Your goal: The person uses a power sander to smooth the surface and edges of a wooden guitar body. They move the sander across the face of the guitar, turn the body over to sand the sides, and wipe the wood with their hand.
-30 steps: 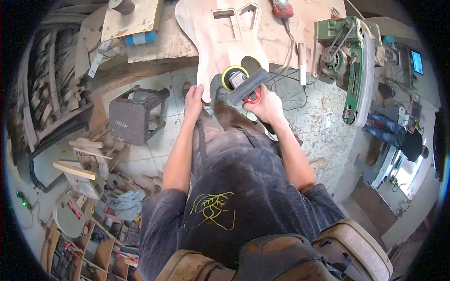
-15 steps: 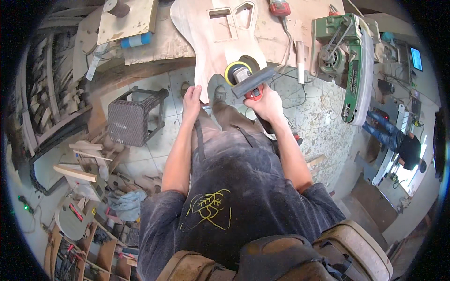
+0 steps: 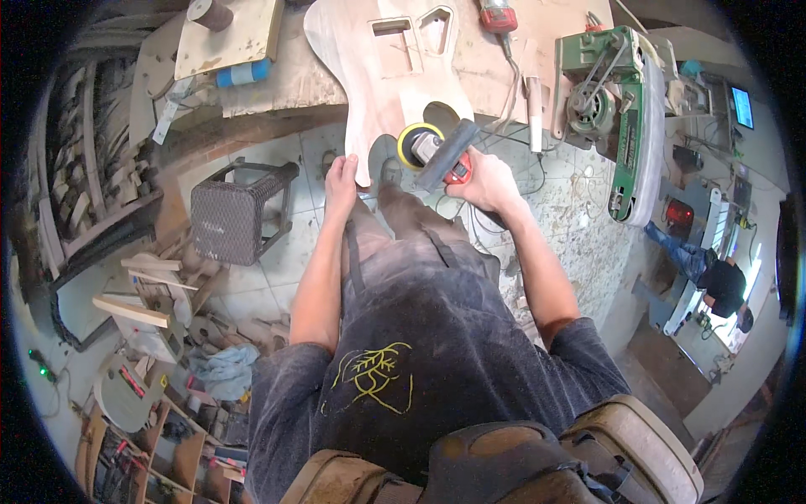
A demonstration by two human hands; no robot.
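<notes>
A pale wooden guitar body [image 3: 390,92] with routed cavities lies on the bench, its two horns jutting over the near edge. My left hand [image 3: 342,186] is closed around the tip of its left horn. In my right hand [image 3: 487,181] is a red and grey angle grinder [image 3: 430,149] with a round, yellow-edged sanding pad [image 3: 410,143]. The pad is beside the right horn and cutaway; whether it touches the wood I cannot tell. A thick dark grey bar [image 3: 447,156] lies across the grinder and partly hides its body and my fingers.
On the bench [image 3: 285,94] sit a red corded power tool [image 3: 499,17] and a board with a spindle [image 3: 210,15]. A green belt sander [image 3: 625,126] stands at right. A dark stool [image 3: 228,220] is at left, cables [image 3: 537,181] on the floor. Another person [image 3: 720,281] works far right.
My right hand has moved slightly right and swung the grinder, so the bar tilts more steeply and the pad sits lower and left. My left hand keeps its hold on the horn.
</notes>
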